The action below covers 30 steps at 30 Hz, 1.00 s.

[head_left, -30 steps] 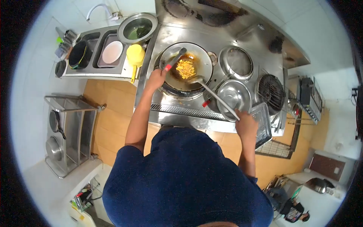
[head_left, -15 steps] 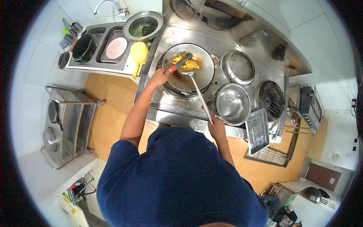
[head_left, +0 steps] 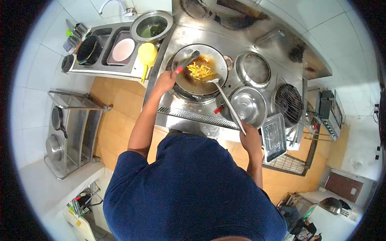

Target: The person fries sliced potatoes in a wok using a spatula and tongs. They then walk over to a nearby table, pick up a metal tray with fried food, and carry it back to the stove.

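Note:
My left hand (head_left: 165, 82) is closed on tongs (head_left: 187, 62) with a red band, whose dark tips reach over the left part of the wok (head_left: 193, 89). Yellow strips of food (head_left: 200, 72) lie in brown liquid in the middle of the wok. In my right hand (head_left: 251, 138) is the handle of a long metal spatula (head_left: 229, 103). The spatula's blade rests in the wok, touching the right side of the food. Both hands' fingers are wrapped round the handles.
Right of the wok are a steaming lidded pot (head_left: 255, 69), a metal bowl (head_left: 249, 105), a glass tray (head_left: 274, 137) and a grill rack (head_left: 287, 100). A yellow ladle (head_left: 147, 55) lies by the sink (head_left: 119, 39). A person (head_left: 304, 231) is at bottom right.
Since the last earlier frame, my right hand has moved right and the spatula blade right and down. The tongs' tips have shifted left, off the food, which sits lower in the wok.

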Motion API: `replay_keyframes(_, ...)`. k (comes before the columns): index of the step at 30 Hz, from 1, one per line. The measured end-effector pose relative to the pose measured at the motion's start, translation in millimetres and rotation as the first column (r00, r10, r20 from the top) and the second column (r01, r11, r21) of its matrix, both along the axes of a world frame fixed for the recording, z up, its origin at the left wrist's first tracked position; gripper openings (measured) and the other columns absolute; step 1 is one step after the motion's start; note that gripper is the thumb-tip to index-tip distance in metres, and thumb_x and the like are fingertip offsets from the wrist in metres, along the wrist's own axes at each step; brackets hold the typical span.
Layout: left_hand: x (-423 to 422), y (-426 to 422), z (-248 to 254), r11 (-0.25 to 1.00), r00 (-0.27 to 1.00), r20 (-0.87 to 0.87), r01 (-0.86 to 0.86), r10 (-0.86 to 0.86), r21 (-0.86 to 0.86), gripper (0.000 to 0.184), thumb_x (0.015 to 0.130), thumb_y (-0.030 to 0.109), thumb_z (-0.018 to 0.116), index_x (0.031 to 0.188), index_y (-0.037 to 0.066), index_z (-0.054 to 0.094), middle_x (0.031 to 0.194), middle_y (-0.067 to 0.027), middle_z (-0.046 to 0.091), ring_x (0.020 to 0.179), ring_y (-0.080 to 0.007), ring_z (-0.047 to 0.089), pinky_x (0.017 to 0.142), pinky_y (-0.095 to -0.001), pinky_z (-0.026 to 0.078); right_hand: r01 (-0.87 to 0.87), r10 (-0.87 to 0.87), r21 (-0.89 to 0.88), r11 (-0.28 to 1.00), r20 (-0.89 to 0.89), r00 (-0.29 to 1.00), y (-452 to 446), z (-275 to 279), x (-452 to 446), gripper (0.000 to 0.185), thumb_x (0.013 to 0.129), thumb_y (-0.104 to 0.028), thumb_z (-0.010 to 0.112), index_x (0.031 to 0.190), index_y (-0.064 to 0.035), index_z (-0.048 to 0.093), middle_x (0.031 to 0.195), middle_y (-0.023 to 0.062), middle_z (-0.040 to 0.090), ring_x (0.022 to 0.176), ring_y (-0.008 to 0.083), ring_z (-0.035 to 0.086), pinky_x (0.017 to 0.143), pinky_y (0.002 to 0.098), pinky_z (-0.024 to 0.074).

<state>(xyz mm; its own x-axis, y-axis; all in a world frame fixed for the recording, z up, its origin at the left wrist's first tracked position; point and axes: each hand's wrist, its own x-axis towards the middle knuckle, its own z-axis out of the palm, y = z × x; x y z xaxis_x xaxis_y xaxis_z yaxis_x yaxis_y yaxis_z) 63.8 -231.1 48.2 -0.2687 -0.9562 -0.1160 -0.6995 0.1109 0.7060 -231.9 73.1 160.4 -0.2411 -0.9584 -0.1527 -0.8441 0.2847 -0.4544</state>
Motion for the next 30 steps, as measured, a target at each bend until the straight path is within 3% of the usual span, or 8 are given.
replay_keyframes(4, -8.0, 10.4, 9.2, 0.984, 0.998, 0.005, 0.064, -0.065, 0.167, 0.053, 0.092, 0.04, 0.05, 0.078, -0.01, 0.063, 0.078, -0.0334, 0.06, 0.081, -0.0458, 0.062, 0.072, -0.0491, 0.047, -0.031, 0.033, -0.053, 0.998, 0.022, 0.999, -10.8, -19.4, 8.7, 0.043, 0.078, -0.004, 0.055, 0.12, 0.0038, 0.057, 0.094, 0.0298, 0.061, 0.087, 0.0455, 0.059, 0.079, 0.0489, 0.0476)
replay_keyframes(10, -6.7, 12.8, -13.0, 0.998, 0.999, -0.012, 0.049, -0.048, 0.043, 0.055, 0.092, 0.045, 0.051, 0.078, -0.006, 0.063, 0.073, -0.0277, 0.061, 0.072, -0.0428, 0.062, 0.065, -0.0472, 0.046, 0.054, -0.056, 0.029, 0.998, 0.065, 0.996, -20.8, -21.0, 32.2, 0.044, 0.079, -0.007, 0.06, 0.122, 0.0013, 0.057, 0.092, 0.0279, 0.062, 0.088, 0.0436, 0.06, 0.079, 0.0463, 0.0467)
replay_keyframes(14, 0.3, 9.2, -6.8, 0.998, 0.999, 0.007, 0.052, -0.052, 0.033, 0.051, 0.092, 0.042, 0.051, 0.079, -0.006, 0.063, 0.077, -0.0294, 0.061, 0.077, -0.0441, 0.062, 0.068, -0.0478, 0.046, -0.042, 0.045, -0.049, 0.998, 0.05, 0.998, -12.9, -12.7, 27.7, 0.046, 0.08, -0.007, 0.056, 0.126, 0.0008, 0.054, 0.091, 0.0294, 0.061, 0.087, 0.0447, 0.06, 0.08, 0.0499, 0.0474)
replay_keyframes(22, 1.8, 20.4, 18.6, 0.996, 0.999, -0.001, 0.049, -0.05, 0.069, 0.051, 0.093, 0.041, 0.049, 0.08, -0.006, 0.063, 0.081, -0.0305, 0.061, 0.082, -0.0466, 0.06, 0.072, -0.0489, 0.046, 0.051, -0.055, 0.053, 0.997, 0.084, 0.995, -13.2, -33.4, 28.6, 0.046, 0.081, -0.008, 0.055, 0.127, -0.0023, 0.054, 0.098, 0.0309, 0.06, 0.092, 0.0452, 0.059, 0.084, 0.0486, 0.0476)
replay_keyframes(23, 2.5, 21.5, 20.0, 0.996, 0.998, -0.008, 0.058, -0.058, 0.064, 0.051, 0.093, 0.041, 0.049, 0.08, -0.006, 0.062, 0.081, -0.0304, 0.061, 0.082, -0.0466, 0.06, 0.072, -0.0489, 0.046, 0.015, -0.013, -0.026, 1.0, 0.063, 0.998, -5.2, -34.2, 22.8, 0.048, 0.08, -0.007, 0.056, 0.128, -0.0035, 0.054, 0.101, 0.0303, 0.061, 0.093, 0.0452, 0.059, 0.084, 0.0482, 0.0478)
replay_keyframes(26, 7.8, 21.4, 1.7, 0.998, 0.998, -0.01, 0.056, -0.056, 0.019, 0.051, 0.094, 0.042, 0.048, 0.079, -0.006, 0.063, 0.08, -0.0306, 0.061, 0.082, -0.0466, 0.06, 0.072, -0.049, 0.046, 0.018, -0.018, 0.009, 1.0, 0.057, 0.998, 10.7, -16.0, 10.9, 0.048, 0.08, -0.007, 0.056, 0.127, -0.0032, 0.054, 0.105, 0.0291, 0.061, 0.096, 0.0442, 0.059, 0.085, 0.0475, 0.0475)
replay_keyframes(27, 6.8, 24.9, 5.0, 0.998, 0.998, -0.006, 0.055, -0.055, 0.033, 0.051, 0.094, 0.041, 0.049, 0.079, -0.006, 0.063, 0.08, -0.0307, 0.061, 0.082, -0.0467, 0.06, 0.072, -0.049, 0.046, 0.049, -0.048, -0.018, 0.999, 0.049, 0.998, 14.6, -13.4, 9.1, 0.046, 0.079, -0.005, 0.059, 0.124, 0.001, 0.056, 0.094, 0.0253, 0.062, 0.09, 0.0414, 0.06, 0.08, 0.0443, 0.046)
replay_keyframes(30, 2.7, 31.7, 10.0, 0.997, 0.999, -0.015, 0.05, -0.049, 0.066, 0.051, 0.093, 0.041, 0.049, 0.079, -0.006, 0.063, 0.08, -0.0309, 0.061, 0.082, -0.0467, 0.06, 0.073, -0.049, 0.047, 0.009, -0.009, -0.01, 1.0, 0.014, 1.0, 11.3, -9.2, 4.8, 0.047, 0.079, -0.005, 0.059, 0.125, 0.0013, 0.055, 0.092, 0.0256, 0.061, 0.089, 0.0418, 0.059, 0.079, 0.0441, 0.0463)
